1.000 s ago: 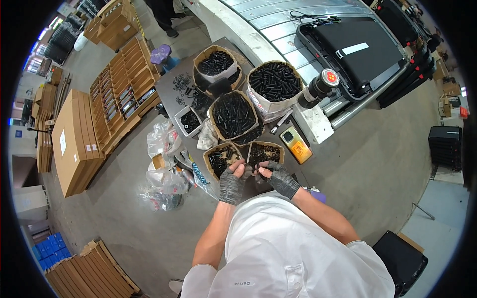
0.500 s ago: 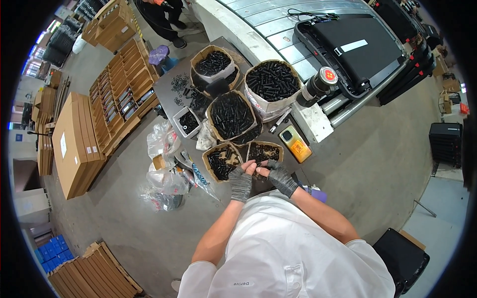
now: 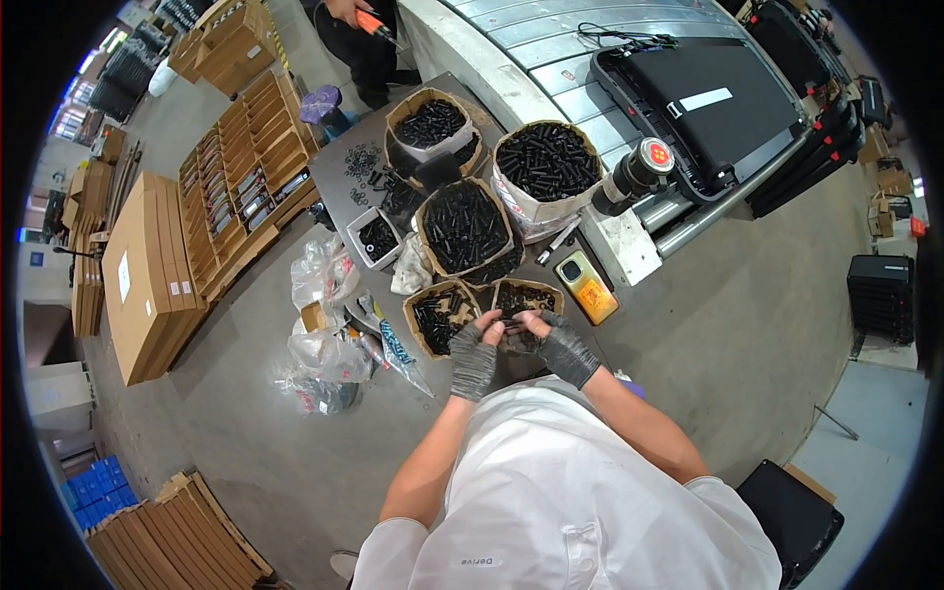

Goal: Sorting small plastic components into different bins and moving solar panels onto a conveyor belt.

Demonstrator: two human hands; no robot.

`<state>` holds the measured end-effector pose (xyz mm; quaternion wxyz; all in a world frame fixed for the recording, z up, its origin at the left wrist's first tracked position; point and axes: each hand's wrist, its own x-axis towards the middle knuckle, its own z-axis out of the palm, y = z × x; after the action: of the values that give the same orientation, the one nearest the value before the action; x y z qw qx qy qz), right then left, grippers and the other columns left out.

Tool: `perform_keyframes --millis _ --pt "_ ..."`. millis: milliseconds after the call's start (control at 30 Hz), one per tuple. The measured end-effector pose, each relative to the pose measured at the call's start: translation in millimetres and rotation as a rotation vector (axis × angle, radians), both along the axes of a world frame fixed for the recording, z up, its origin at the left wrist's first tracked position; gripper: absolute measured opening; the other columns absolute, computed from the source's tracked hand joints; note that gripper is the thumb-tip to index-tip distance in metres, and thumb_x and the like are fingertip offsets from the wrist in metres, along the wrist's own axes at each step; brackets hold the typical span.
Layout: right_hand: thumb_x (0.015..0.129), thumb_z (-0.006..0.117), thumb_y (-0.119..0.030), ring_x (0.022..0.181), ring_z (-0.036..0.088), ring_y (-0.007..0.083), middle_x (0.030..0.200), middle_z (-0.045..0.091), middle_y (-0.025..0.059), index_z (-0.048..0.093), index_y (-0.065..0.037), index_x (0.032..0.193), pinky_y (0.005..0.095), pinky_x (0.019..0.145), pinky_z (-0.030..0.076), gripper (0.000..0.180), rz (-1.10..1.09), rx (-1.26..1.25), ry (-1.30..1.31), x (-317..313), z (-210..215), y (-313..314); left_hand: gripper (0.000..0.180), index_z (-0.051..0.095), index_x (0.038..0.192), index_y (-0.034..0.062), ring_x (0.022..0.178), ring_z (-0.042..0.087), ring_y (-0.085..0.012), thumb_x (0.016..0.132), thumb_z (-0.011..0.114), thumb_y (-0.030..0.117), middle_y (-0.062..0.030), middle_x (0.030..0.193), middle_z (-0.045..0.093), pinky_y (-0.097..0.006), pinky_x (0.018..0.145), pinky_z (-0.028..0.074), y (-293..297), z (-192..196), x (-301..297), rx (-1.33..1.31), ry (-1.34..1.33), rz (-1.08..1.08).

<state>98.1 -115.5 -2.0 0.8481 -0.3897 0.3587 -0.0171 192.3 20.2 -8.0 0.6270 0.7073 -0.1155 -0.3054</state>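
My left hand (image 3: 476, 356) and my right hand (image 3: 560, 350), both in grey fingerless gloves, meet at the near edge of two small cardboard boxes. Their fingertips are pinched around something small, dark and thin, too small to make out. Beside the left hand is a cardboard box (image 3: 417, 328) partly filled with black cylindrical parts (image 3: 440, 317). Behind the right hand, a second box (image 3: 561, 301) contains small dark ring-like pieces (image 3: 531, 295). Just beyond stands a larger container of black cylindrical parts (image 3: 464, 228).
More black parts fill a white-sided bag (image 3: 527, 213) and a far carton (image 3: 395, 116). A phone (image 3: 587, 287), a white tray (image 3: 355, 234) and a cylindrical tool (image 3: 629, 179) lie around. A roller conveyor (image 3: 536, 49) carries a black case (image 3: 723, 113). Another person (image 3: 359, 44) holds an orange-handled tool.
My fingers have spread slightly apart from each other, still pinched. The other person at the top has come further into view with the orange tool. The view has shifted a little.
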Motion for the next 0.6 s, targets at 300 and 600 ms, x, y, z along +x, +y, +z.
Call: perform_keyframes --millis 300,600 --pt "0.092 0.052 -0.022 0.115 0.054 0.0292 0.125 0.053 0.0218 0.048 0.006 0.124 0.0363 0.101 0.044 0.043 -0.049 0.412 -0.220 -23.5 5.0 -24.1 0.024 0.065 0.109 0.0011 0.081 0.061 -0.0118 0.087 0.063 0.013 -0.0056 0.090 0.067 -0.025 0.074 0.048 21.1 23.9 10.7 -0.081 0.327 -0.059" --pt "0.088 0.048 -0.011 0.120 0.050 0.0301 0.128 0.051 0.0228 0.044 0.008 0.127 0.0361 0.106 0.039 0.044 -0.004 0.482 -0.267 -23.9 5.7 -27.8 0.022 0.065 0.105 0.0016 0.079 0.061 -0.0116 0.086 0.063 0.012 -0.0066 0.090 0.068 -0.025 0.072 0.049 28.1 1.5 8.1 -0.098 0.369 -0.066"
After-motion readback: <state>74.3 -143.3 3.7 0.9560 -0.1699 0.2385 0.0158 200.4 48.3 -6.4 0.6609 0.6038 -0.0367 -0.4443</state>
